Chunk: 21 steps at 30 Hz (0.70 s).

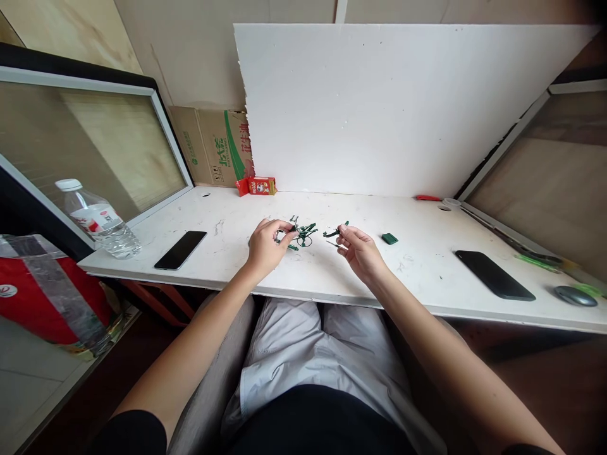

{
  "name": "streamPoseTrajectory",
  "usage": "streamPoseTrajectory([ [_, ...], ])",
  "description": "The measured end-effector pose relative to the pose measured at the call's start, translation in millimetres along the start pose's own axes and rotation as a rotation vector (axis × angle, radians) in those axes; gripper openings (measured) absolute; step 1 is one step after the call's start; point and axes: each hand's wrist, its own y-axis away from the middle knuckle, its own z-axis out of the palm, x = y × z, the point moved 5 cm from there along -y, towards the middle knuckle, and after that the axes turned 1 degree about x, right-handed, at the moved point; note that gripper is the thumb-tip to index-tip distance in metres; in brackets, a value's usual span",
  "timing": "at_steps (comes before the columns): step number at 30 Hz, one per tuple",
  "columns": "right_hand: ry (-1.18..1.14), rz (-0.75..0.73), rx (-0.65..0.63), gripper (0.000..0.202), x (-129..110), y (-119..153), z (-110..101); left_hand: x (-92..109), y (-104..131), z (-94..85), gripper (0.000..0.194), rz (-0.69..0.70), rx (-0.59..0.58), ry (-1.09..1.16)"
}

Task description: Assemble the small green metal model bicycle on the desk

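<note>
My left hand (268, 248) is closed, thumb and fingertips pinching a small dark green model bicycle (306, 235) with a thin wheel ring. Part of the model is hidden behind the fingers. To the right, my right hand (364, 251) pinches a small curved dark green part (332, 234) between thumb and forefinger. A thin grey rod (332, 243) sticks out below that part, beside the curled fingers; whether the hand grips it I cannot tell. The two hands are apart, just above the white table (303, 278). A small green block (389, 238) lies right of my right hand.
On the left are a water bottle (102, 221) and a black phone (181, 249). A red packet (258, 186) and a cardboard box (213, 148) stand at the back, near a white board (379, 107). Rightward lie a dark phone (496, 275) and a computer mouse (575, 296).
</note>
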Motion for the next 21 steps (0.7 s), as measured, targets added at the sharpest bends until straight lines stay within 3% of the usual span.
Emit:
streamPoseTrajectory([
  [8, 0.134, -0.036, 0.036, 0.039, 4, 4, 0, 17, -1, 1.5, 0.010, 0.141, -0.054, -0.040],
  [17, 0.133, -0.153, 0.005, 0.049, 3, -1, -2, 2, -3, 0.4, 0.009, 0.051, -0.034, 0.079],
  [21, 0.250, -0.168, -0.042, 0.061, 5, -2, -3, -1, -4, 1.0, 0.010, 0.033, -0.034, 0.129],
])
